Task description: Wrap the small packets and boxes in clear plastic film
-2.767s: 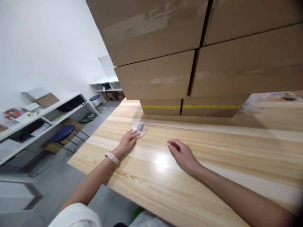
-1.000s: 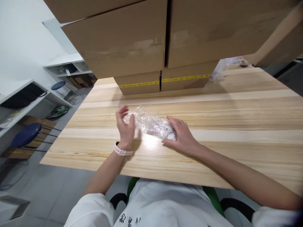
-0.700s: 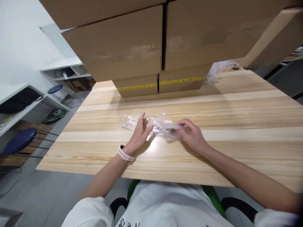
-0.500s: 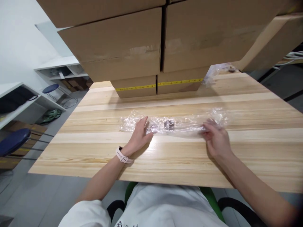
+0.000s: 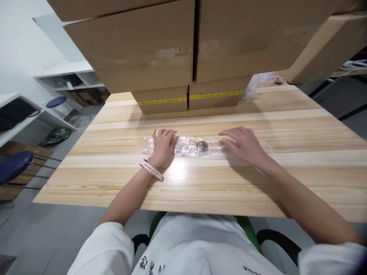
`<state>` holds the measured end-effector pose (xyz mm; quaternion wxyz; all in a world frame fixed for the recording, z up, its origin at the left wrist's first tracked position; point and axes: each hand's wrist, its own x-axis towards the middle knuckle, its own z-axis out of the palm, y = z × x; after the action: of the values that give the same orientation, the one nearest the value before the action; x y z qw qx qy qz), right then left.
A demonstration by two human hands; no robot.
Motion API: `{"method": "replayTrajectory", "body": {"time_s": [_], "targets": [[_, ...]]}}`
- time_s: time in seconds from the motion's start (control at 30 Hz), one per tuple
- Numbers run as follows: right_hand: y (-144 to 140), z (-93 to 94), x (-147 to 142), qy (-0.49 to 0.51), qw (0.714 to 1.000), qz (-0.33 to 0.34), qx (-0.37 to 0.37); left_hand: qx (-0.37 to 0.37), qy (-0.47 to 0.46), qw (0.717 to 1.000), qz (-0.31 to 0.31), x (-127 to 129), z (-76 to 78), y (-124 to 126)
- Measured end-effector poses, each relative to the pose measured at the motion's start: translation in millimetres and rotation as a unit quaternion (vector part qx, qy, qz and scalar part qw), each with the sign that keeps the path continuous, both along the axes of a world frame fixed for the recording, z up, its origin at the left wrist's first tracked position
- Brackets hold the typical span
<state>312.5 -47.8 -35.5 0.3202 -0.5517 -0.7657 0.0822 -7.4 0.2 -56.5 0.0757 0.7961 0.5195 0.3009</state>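
Observation:
A clear, crinkled plastic bag (image 5: 187,147) lies flat across the wooden table in front of me. Inside it a small dark item (image 5: 202,146) shows, with a paler piece to its left; the plastic's glare hides what they are. My left hand (image 5: 164,147), a pale watch band on its wrist, rests over the bag's left part with fingers apart. Over the right end is my right hand (image 5: 243,147), slightly blurred, its fingers extended and thumb apart. It hides that end of the bag, and I cannot tell whether it touches the plastic.
Stacked cardboard boxes (image 5: 143,53) rise at the back of the table (image 5: 114,179), the lower ones crossed by yellow tape. More clear plastic (image 5: 259,82) lies at the back right beside another box (image 5: 323,49). Blue stools (image 5: 14,166) and white shelves (image 5: 65,72) stand at the left.
My right hand has let go of the bag's right end and moved left and up over it. My left hand has shifted slightly left; the bag lies flatter.

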Motion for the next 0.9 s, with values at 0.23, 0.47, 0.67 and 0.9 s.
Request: {"method": "replayTrajectory", "body": {"time_s": [0.23,0.47,0.67,0.9], "targets": [[38,-35.3,-5,-0.065,0.996,-0.030,-0.059,-0.015,0.065,0.998,0.011,-7,-6.4,8],[18,-9.0,4,-0.006,1.000,-0.016,0.024,0.042,0.017,0.999,0.022,-13,18.6,-3],[-25,37.5,24,-0.039,0.985,0.166,-0.031,0.021,0.047,0.995,-0.080,-36,56.6,-36],[-52,70.0,12,0.007,0.895,0.311,-0.318,-0.293,0.000,0.905,-0.308,-43,91.5,-55]]}}
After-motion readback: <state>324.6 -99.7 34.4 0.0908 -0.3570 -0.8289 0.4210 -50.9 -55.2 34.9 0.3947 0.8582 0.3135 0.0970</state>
